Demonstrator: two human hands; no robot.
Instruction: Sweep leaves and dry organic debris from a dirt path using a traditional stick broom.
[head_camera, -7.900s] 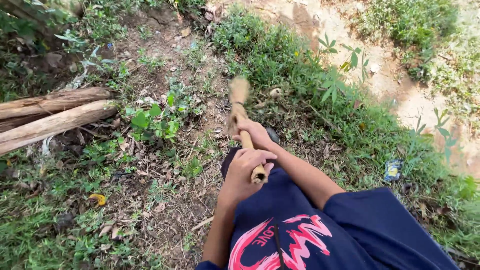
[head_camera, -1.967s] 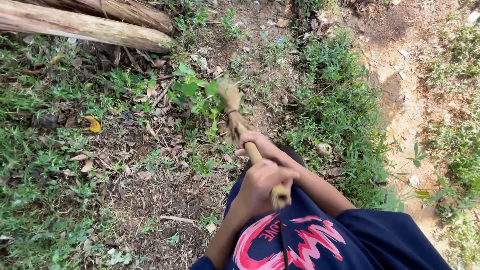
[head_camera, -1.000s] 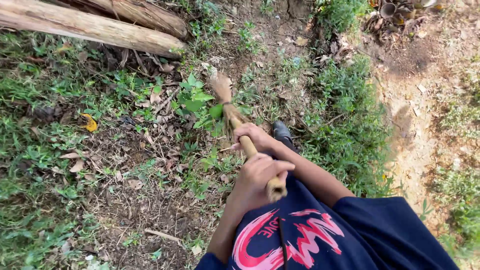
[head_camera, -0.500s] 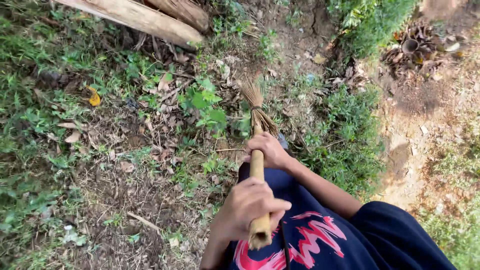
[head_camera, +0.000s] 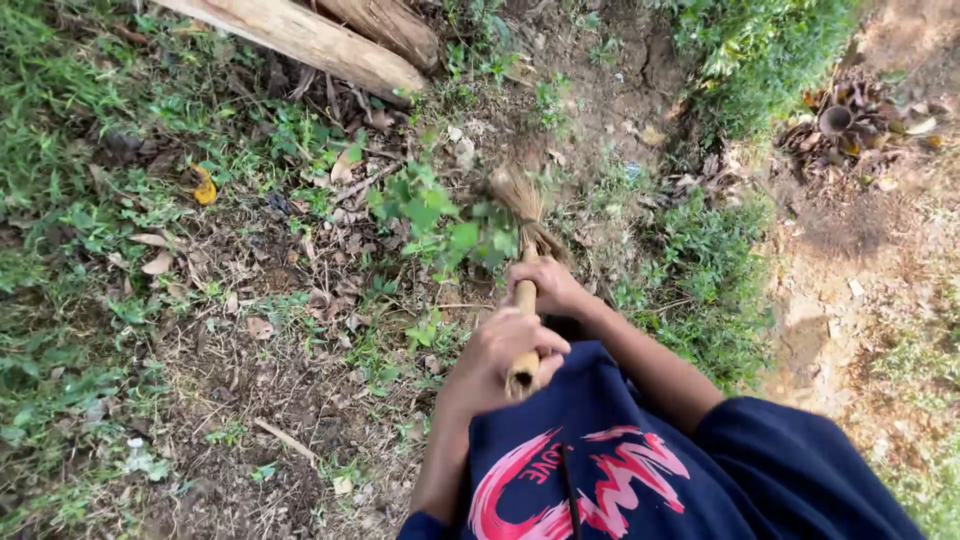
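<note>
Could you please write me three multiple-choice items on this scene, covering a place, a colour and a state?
1. Where do the pale wooden logs lie?
A. top left
B. bottom right
C. beside the shirt

2. What colour is the lone fallen leaf on the left?
A. blue
B. yellow
C. white

3. How is the straw broom with a wooden handle held?
A. by no hand
B. by one hand
C. by both hands

Key: 1 A, they cross the upper left corner. 2 B, it is yellow among brown litter. 3 C, the left hand and right hand each grip the handle.
</note>
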